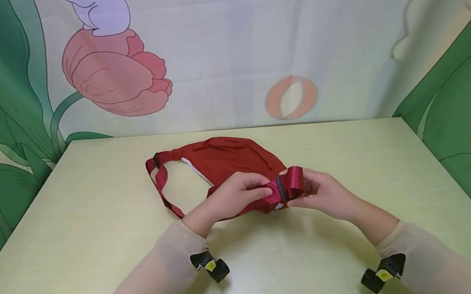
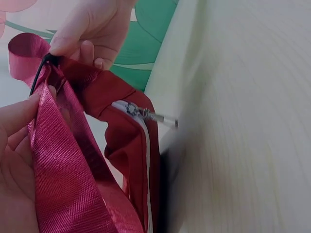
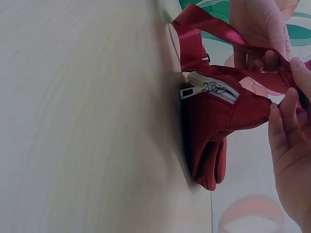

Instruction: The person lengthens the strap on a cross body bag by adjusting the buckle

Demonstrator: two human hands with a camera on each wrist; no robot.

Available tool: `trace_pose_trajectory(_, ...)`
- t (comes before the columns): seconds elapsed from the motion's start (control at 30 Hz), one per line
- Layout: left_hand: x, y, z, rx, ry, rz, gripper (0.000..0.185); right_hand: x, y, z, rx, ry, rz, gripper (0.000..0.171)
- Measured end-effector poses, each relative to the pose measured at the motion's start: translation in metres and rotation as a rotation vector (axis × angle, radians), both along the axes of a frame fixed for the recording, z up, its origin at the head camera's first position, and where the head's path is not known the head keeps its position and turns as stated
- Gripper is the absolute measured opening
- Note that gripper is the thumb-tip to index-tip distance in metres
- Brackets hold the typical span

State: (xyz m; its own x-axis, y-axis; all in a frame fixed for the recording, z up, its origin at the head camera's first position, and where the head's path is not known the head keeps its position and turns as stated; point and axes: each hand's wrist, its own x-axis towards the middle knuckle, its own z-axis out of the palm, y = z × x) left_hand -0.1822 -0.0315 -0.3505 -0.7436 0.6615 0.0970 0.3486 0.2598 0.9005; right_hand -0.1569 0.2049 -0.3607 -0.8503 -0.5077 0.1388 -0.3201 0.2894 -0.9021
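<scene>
A dark red waist bag lies on the pale table, its shiny red strap looping off to the left. At the bag's near right end, both hands hold the strap. My left hand pinches the strap just left of a black slider. My right hand pinches the curled strap loop on the other side. In the left wrist view the strap runs over my left fingers. A silver zipper pull hangs off the bag's end.
A cloth backdrop printed with tulips and green leaves hangs right behind the table's far edge. Bare tabletop lies to the left, right and front of the bag. Small black cameras sit on both wrists.
</scene>
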Motion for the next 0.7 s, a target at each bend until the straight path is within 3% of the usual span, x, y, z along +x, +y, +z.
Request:
trace_pose_trajectory(0.1, 0.001, 0.005, 0.0, 0.021, -0.013, 0.027, 0.009, 0.0, -0.001, 0.0, 0.011, -0.008, -0.001, 0.05)
trace_pose_trajectory(0.2, 0.004, 0.009, 0.0, -0.004, 0.022, 0.091, 0.017, -0.001, -0.002, 0.001, 0.02, -0.02, 0.002, 0.05)
trace_pose_trajectory(0.3, 0.008, 0.013, 0.001, -0.057, 0.127, 0.158, 0.016, 0.0, -0.002, 0.001, 0.032, -0.02, -0.015, 0.049)
trace_pose_trajectory(0.4, 0.012, 0.014, 0.0, -0.077, 0.268, 0.184, 0.012, -0.001, -0.001, 0.002, 0.04, -0.017, -0.05, 0.05)
trace_pose_trajectory(0.57, 0.018, 0.013, -0.003, -0.181, 0.517, 0.205, 0.036, -0.001, 0.001, 0.004, 0.051, -0.027, -0.121, 0.054)
trace_pose_trajectory(0.7, 0.02, 0.011, -0.006, -0.288, 0.604, 0.257, 0.044, 0.0, 0.002, 0.006, 0.044, -0.05, -0.151, 0.055)
